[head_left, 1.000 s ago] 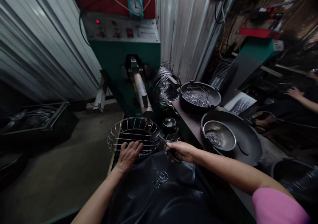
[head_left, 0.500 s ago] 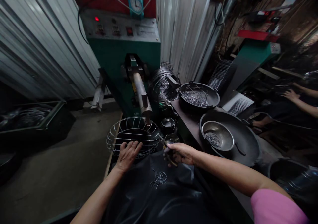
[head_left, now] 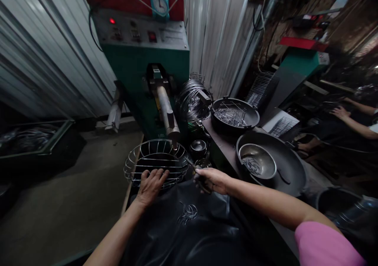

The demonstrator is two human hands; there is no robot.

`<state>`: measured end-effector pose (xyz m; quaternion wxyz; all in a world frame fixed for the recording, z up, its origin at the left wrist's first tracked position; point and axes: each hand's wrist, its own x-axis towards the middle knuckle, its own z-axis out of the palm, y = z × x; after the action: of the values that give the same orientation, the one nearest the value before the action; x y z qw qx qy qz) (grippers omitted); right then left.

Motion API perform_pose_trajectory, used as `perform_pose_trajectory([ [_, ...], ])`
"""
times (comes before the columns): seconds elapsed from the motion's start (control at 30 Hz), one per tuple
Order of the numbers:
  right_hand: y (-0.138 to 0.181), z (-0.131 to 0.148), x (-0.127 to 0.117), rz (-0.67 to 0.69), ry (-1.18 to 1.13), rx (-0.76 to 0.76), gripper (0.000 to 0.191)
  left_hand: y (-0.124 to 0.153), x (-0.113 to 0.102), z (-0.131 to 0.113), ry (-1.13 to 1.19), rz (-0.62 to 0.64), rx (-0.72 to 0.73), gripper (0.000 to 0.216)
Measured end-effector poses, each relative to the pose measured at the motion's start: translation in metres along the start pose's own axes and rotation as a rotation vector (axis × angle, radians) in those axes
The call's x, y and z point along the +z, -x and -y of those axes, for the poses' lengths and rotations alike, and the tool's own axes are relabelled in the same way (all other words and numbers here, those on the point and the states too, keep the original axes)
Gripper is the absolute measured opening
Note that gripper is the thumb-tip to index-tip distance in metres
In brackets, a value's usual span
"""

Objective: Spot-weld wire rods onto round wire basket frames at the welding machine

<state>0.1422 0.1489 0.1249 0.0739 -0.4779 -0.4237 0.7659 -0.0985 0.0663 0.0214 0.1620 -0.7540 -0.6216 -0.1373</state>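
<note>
A round wire basket (head_left: 156,167) with parallel bars across it sits under the tip of a green machine's arm. My left hand (head_left: 152,183) rests on its near side, fingers bent over the wires. In my right hand (head_left: 211,179) is a pair of pliers (head_left: 191,164), closed in my fingers, the thin jaws pointing up and left at the basket's right rim. Whether the jaws grip a wire is too small to tell. Short curved wires (head_left: 188,213) lie in a small heap on the dark apron (head_left: 165,234) over my lap.
The green machine (head_left: 126,65) stands ahead, its metal arm (head_left: 167,112) reaching above the basket. A wire coil (head_left: 191,100) hangs beside it. To the right are a pan (head_left: 217,120) of wire pieces and a steel bowl (head_left: 270,159) inside a larger pan. Another person's hand (head_left: 341,112) shows far right.
The view has shifted slightly. My right hand has turned a little with the pliers, whose jaws stay by the basket's right rim. My left hand keeps its place on the basket.
</note>
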Motion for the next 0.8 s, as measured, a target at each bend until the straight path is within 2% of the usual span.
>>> perform_pose_trajectory([
  [0.13,-0.005,0.001,0.001,-0.142,0.290,-0.090,0.019,-0.001,0.004,0.000,0.008,-0.007,0.021,0.040],
  [0.4,-0.004,0.013,-0.002,-0.196,0.696,-0.146,0.017,0.001,0.008,-0.003,0.077,-0.024,0.007,0.041],
  [0.53,-0.007,0.019,-0.004,-0.238,0.892,-0.221,0.019,0.002,0.007,-0.004,0.101,-0.020,0.005,0.041],
  [0.6,-0.009,0.022,-0.006,-0.238,0.899,-0.202,0.019,0.002,0.008,-0.004,0.096,-0.023,0.001,0.040],
  [0.67,-0.011,0.025,-0.006,-0.203,0.807,-0.120,0.019,0.001,0.009,-0.003,0.090,-0.025,0.002,0.040],
  [0.8,-0.012,0.025,-0.004,-0.049,0.418,0.033,0.021,0.004,0.014,0.003,0.077,-0.048,0.047,0.040],
])
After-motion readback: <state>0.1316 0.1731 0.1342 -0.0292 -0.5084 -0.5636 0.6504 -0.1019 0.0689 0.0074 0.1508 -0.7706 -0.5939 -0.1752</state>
